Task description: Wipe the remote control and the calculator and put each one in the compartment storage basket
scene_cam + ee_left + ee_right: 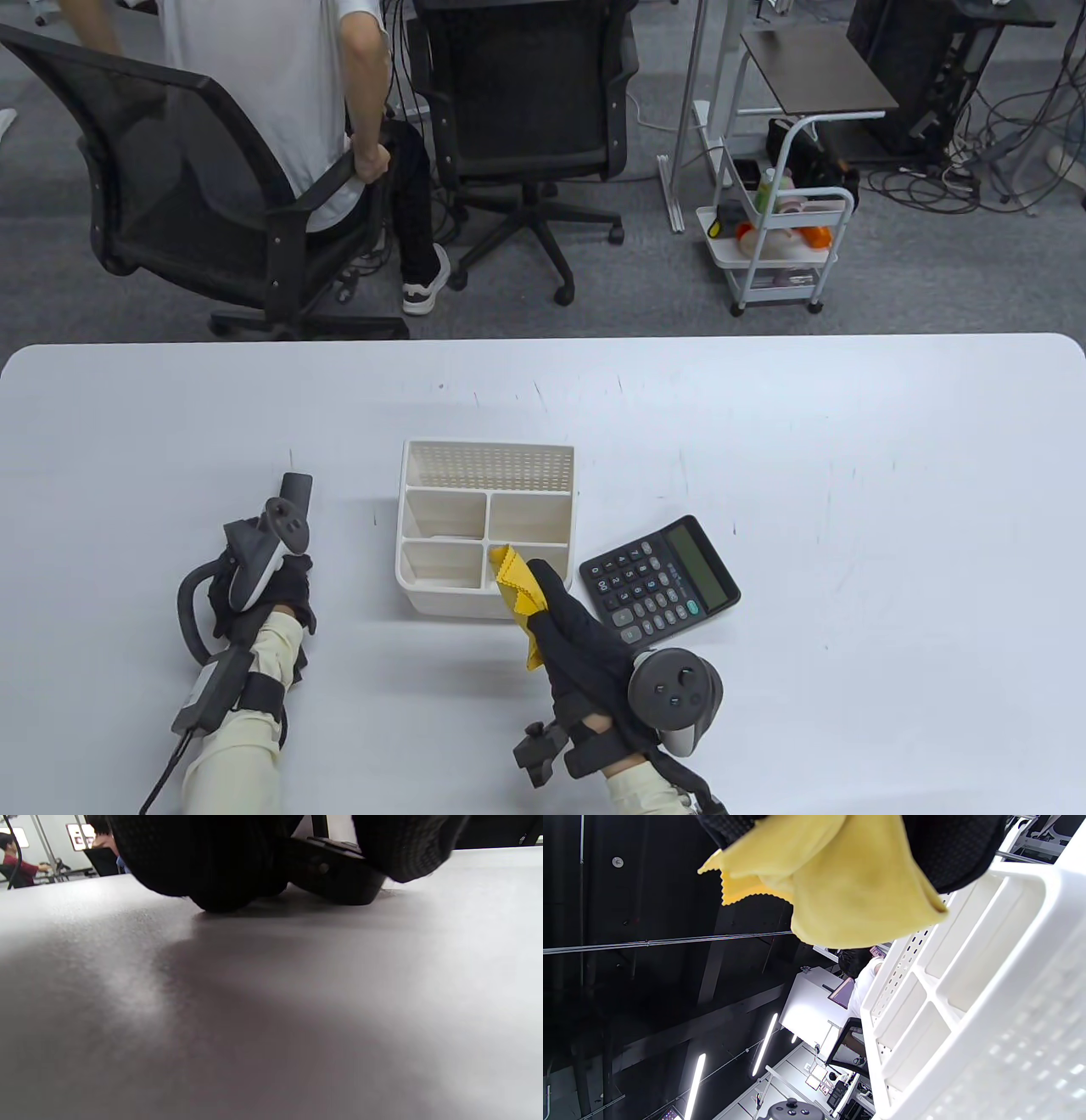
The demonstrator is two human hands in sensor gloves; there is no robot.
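two chairs (526,110) and a cart (776,246) stand beyond the table (848,475).

White table (848,475) — basket (486,526), calculator (660,579), remote (296,497) on it.

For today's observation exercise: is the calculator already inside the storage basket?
No, the calculator lies on the table just right of the basket.
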